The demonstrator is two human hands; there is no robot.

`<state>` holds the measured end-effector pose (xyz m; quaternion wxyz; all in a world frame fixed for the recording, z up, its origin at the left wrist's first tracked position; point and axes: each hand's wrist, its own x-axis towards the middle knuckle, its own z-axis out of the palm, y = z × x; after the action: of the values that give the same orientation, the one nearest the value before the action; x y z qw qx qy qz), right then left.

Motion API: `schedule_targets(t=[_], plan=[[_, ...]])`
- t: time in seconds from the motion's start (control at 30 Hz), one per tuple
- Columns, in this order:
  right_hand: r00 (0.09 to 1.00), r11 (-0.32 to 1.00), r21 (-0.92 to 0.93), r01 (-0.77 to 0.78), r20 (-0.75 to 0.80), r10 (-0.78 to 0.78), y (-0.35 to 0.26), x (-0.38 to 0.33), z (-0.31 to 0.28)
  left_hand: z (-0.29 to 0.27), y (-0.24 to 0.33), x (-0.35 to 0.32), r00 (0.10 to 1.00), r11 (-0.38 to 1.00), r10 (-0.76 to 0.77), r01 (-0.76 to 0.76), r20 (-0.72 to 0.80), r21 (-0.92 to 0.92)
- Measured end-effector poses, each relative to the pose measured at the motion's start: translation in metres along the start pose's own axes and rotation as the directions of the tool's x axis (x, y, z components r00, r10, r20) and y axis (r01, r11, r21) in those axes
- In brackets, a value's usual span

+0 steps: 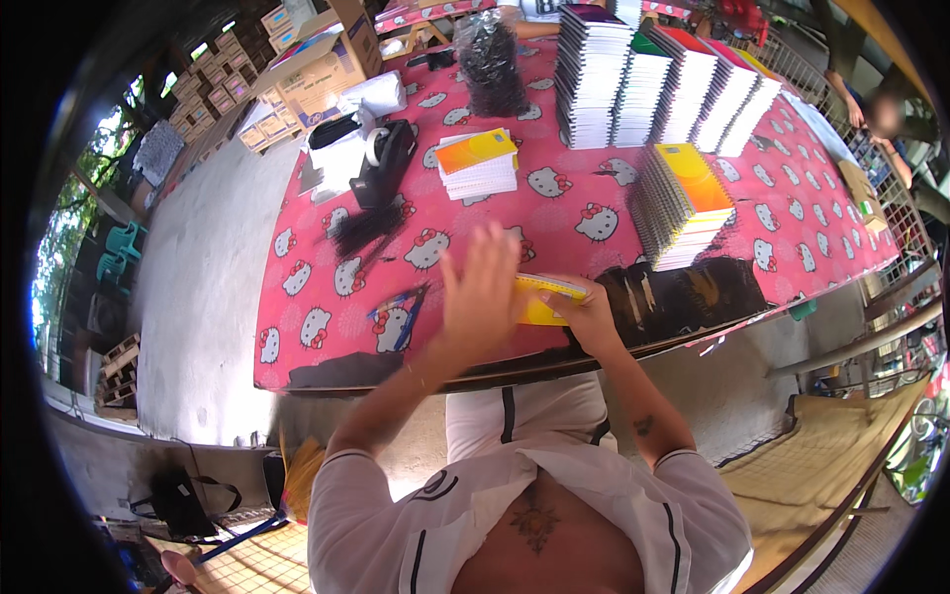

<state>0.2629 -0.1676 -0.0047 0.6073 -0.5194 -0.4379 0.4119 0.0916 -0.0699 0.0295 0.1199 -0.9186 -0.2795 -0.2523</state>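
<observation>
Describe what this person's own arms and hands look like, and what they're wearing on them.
Both forearms are bare. The left hand and right hand wear no gloves, and no rings or watch can be made out. A small dark tattoo marks the right forearm. The short sleeves belong to a white shirt with thin black piping, and end near the elbows.

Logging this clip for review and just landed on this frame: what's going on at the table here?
A person stands at a table with a pink cloth. The right hand grips a yellow notebook at the near edge, while the left hand, fingers spread, is raised over or against it; contact is unclear. Stacks of spiral notebooks stand at the far side, one shorter stack to the right, a small pile mid-table, and a tape dispenser to the left.
</observation>
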Motion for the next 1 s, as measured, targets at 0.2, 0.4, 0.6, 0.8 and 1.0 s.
schedule_targets(t=[0.2,0.4,0.6,0.8,1.0], plan=[[0.998,0.99,0.12,0.068,-0.026,-0.065,-0.003,0.0,0.004,-0.006,0.008,-0.009,0.988,0.964,0.1,-0.125,0.114,0.233],[0.998,0.989,0.131,0.065,-0.034,-0.061,-0.018,-0.004,0.014,0.012,0.014,-0.043,0.957,0.967,0.254,-0.25,0.141,-0.048],[0.996,0.997,-0.014,0.07,0.054,-0.07,0.02,0.008,-0.004,-0.012,-0.009,0.012,0.992,0.972,0.062,-0.035,0.109,-0.234],[0.991,0.991,-0.122,0.057,0.13,-0.041,0.04,0.013,-0.014,0.013,0.008,-0.002,0.991,0.988,0.134,-0.132,0.016,-0.08],[0.983,0.964,-0.216,0.156,0.131,-0.13,0.044,0.012,-0.016,0.018,0.026,-0.028,0.98,0.992,0.102,-0.086,0.168,-0.095]])
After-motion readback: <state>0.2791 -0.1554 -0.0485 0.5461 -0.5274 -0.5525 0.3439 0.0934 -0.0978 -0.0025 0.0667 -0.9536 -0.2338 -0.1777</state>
